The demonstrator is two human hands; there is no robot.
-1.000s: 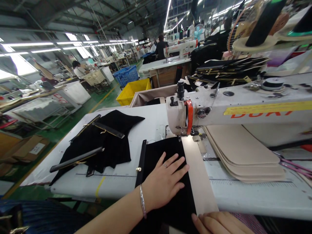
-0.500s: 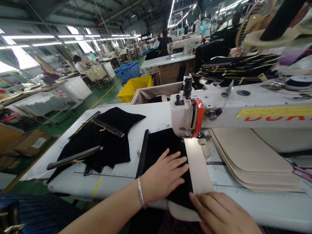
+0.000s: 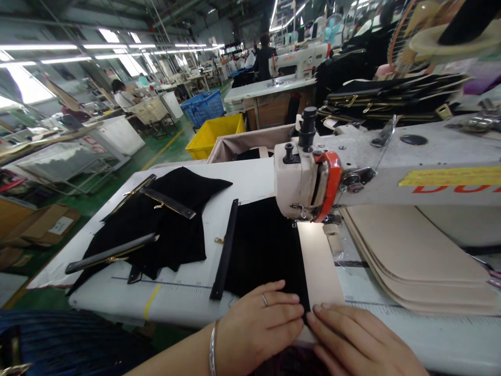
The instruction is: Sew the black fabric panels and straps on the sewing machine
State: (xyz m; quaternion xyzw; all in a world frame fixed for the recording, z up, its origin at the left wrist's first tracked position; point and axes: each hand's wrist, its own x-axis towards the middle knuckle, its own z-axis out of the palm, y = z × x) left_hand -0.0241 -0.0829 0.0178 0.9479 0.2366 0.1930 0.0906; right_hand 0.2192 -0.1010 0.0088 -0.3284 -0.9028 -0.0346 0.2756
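A black fabric piece (image 3: 266,250) lies over a beige panel (image 3: 319,266), both running under the head of a sewing machine (image 3: 305,183). Along the black piece's left edge is a dark zipper strip (image 3: 225,250) with a gold pull. My left hand (image 3: 266,321), with a ring and a bracelet, rests flat on the near end of the black fabric, fingers stretched. Close beside it, my right hand (image 3: 360,337) has its fingers together at the near edge of the beige panel and seems to pinch it; its thumb is partly hidden.
Black zippered pieces (image 3: 172,224) lie on the table's left side. Stacked beige panels (image 3: 415,256) sit under the machine arm. Beyond are a fabric-lined bin (image 3: 250,140), a yellow crate (image 3: 215,137), a blue basket (image 3: 203,107) and piled black zippered pieces (image 3: 391,99). Other people work farther back.
My left hand has slid back toward me along the black fabric, closer to my right hand. The right hand stays near the panel's edge. The view has shifted slightly.
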